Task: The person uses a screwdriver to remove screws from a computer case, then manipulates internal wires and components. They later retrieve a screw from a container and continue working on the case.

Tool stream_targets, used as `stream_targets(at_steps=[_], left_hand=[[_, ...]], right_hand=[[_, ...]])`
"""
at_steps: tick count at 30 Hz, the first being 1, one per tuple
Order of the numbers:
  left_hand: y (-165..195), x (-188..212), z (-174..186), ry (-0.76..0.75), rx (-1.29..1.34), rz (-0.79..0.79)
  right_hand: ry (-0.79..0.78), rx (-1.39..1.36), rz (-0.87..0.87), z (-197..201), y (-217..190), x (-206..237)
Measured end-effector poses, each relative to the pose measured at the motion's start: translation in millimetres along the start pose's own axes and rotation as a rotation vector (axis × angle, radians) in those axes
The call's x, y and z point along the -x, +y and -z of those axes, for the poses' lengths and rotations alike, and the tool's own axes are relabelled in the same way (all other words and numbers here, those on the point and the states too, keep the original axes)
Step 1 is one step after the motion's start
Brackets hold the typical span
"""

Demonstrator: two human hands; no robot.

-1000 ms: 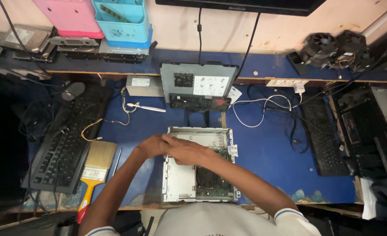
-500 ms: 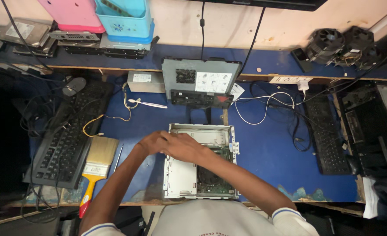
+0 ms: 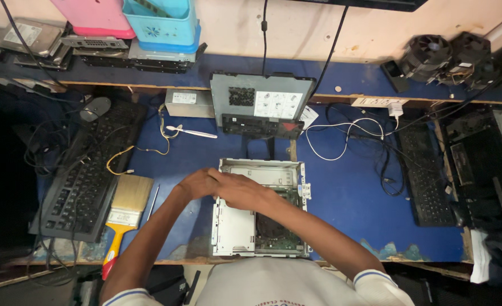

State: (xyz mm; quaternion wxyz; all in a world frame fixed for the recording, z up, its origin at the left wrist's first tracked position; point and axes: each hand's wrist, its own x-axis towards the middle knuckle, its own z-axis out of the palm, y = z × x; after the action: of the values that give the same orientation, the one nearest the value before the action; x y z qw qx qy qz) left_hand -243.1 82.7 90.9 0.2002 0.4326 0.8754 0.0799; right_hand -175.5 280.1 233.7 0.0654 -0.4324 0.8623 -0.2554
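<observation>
An opened small computer case [image 3: 260, 212] lies on the blue desk in front of me, with a green circuit board and a round fan showing inside. My left hand [image 3: 197, 182] rests at the case's upper left edge, fingers curled. My right hand [image 3: 241, 191] lies over the left part of the case, touching my left hand. What the fingers grip, if anything, is hidden beneath the hands. The case's grey cover panel [image 3: 260, 105] leans upright just behind.
A paintbrush [image 3: 125, 212] with a yellow and red handle and a thin screwdriver [image 3: 152, 202] lie at left. Black keyboards sit at left [image 3: 86, 173] and right [image 3: 427, 173]. White and black cables [image 3: 347, 139] trail at the back right. Plastic bins [image 3: 161, 22] and drives fill the shelf.
Both hands stay together at the case's upper left. The view has shifted slightly; nothing else has visibly moved.
</observation>
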Motion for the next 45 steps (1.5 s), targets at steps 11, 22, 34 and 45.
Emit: stream_targets(at_steps=[11,22,34,45], left_hand=[[-13.1,-5.0,-14.6,-0.001,0.185,0.126],[8.8,6.9,6.4,-0.018,0.371,0.322],[-1.9,0.6,-11.9,0.032,-0.052,-0.032],[21.7,2.6,18.0,-0.095,0.229,0.272]], right_hand=[[0.05,0.142,-0.083,-11.1,-11.3,-8.2],[-0.078,-0.122,-0.074,8.7,-15.6,0.8],[-0.065,0.063,-0.112,-2.9,-4.6,-3.6],[-0.146,-0.064,-0.15,6.8,-6.8,6.2]])
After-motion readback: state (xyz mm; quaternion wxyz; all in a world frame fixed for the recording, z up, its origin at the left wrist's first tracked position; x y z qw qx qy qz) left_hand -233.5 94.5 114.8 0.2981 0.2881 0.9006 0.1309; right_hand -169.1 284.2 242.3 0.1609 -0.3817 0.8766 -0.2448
